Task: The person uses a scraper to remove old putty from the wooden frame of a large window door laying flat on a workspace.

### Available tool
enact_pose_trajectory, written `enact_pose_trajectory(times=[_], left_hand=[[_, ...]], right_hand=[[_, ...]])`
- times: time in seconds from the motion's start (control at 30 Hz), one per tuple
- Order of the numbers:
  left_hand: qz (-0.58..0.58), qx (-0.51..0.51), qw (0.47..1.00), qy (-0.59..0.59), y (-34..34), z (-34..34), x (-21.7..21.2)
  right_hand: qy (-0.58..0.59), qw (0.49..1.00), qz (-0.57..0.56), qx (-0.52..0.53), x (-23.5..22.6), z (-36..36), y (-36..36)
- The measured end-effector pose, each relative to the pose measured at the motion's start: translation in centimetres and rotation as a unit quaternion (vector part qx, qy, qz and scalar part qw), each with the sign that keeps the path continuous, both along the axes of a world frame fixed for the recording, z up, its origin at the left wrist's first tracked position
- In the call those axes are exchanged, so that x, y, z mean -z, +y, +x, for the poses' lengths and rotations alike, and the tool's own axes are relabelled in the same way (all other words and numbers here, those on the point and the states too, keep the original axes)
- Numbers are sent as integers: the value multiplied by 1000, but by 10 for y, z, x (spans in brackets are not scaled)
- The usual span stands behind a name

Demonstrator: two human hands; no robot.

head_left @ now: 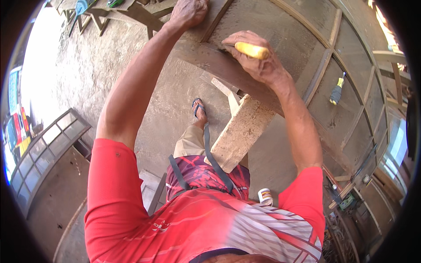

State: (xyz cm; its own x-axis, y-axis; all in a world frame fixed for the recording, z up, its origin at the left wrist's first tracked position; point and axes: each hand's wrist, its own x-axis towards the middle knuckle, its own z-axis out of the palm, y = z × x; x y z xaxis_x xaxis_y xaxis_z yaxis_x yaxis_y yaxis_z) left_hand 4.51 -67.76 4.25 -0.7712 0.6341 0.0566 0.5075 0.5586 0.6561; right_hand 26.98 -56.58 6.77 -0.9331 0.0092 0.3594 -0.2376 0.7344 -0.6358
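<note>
Dusty grey concrete floor below, and the right hand is wrapped round a yellow-handled tool, nearest the long dark-brown wooden rail slanting down rightward, while the left hand sits farther forward, grip unclear.

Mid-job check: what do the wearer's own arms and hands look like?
The left hand and right hand are ungloved, with no watch or band visible. The left forearm and right forearm are bare. The red fabric left short sleeve has a small dark mark; the right short sleeve is also red fabric.
</note>
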Motion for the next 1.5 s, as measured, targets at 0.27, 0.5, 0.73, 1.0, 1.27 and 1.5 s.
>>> enact_pose_trajectory(times=[0.27, 0.5, 0.73, 1.0, 1.27, 1.5], left_hand=[[-38, -198, 977, -74, -93, 76, 3], [-25, -296, 954, -44, -91, 77, 11], [-59, -322, 942, -70, -84, 73, 14], [-67, -328, 939, -74, -87, 75, 15], [-19, -317, 947, -39, -87, 75, 24], [22, -294, 955, 23, -83, 77, 27]], right_hand=[[37, 988, -82, -129, 13, -56, -1], [-90, 966, -127, -206, 11, -71, 8], [-88, 954, -20, -286, -2, -85, 26], [-124, 943, 43, -306, -16, -69, 41], [-71, 952, -68, -290, 4, -79, 25], [-93, 929, -69, -352, -23, -80, 32]])
